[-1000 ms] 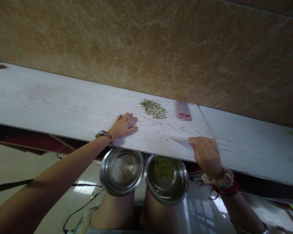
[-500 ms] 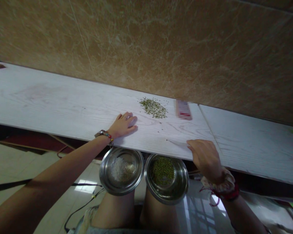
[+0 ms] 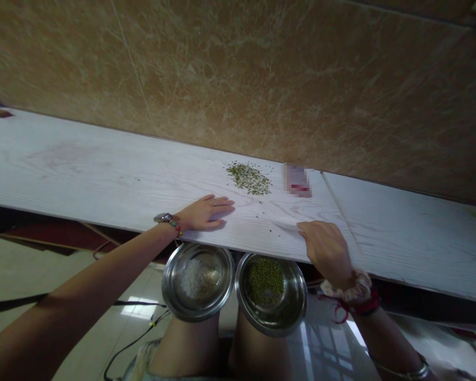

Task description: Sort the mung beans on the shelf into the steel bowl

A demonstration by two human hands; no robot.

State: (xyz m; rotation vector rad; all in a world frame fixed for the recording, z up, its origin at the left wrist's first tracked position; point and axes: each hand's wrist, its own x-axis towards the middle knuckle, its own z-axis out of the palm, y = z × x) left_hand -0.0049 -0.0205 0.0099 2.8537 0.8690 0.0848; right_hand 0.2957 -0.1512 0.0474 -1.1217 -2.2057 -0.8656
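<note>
My left hand [image 3: 206, 212] lies open on the white wooden board, its fingers stretched to the right, below a scatter of green mung beans [image 3: 249, 178]. My right hand [image 3: 327, 251] is closed, with a thin, pale, pointed strip [image 3: 287, 226] sticking out to the left from its fingers; its kind is not clear. Several dark specks [image 3: 270, 230] lie near the strip's tip. Below the board's edge, a steel bowl [image 3: 300, 312] on the right holds many green beans. Beside it, another steel bowl [image 3: 168, 296] holds white grains.
The white board [image 3: 103, 174] runs along a brown marbled wall [image 3: 238, 79]. A blurred-out packet or card [image 3: 298, 181] lies right of the scattered beans. Both bowls sit by my knees. A black cable [image 3: 119, 349] hangs at lower left.
My left hand has slid a little right and toward me, its fingers straighter. My right hand has shifted left with the pale strip, which shows more. The scattered beans look the same.
</note>
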